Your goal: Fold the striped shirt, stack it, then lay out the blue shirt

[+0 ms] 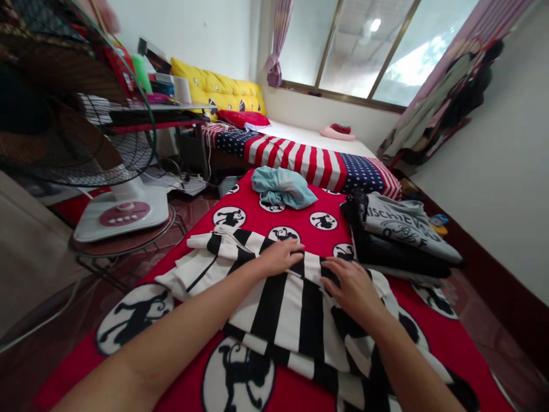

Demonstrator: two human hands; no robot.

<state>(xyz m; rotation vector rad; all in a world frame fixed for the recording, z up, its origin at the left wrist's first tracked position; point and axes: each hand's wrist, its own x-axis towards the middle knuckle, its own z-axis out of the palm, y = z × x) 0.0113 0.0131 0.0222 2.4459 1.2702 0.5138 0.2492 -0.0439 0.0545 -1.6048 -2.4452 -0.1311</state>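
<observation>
Striped garment (274,312) directly beneath left hand (278,257) and right hand (354,289), each grip open.

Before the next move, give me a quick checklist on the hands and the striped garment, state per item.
1. Left hand on the black-and-white striped garment: ok, resting on it.
2. Right hand on the same garment: ok.
3. Garment lying smooth: not ok, it sits in overlapping folds.
4. Stack of folded clothes apart from the garment: cannot tell, their edges nearly meet.
5. Light-blue crumpled cloth apart from the garment: ok, it lies farther up the red printed bed cover.
</observation>
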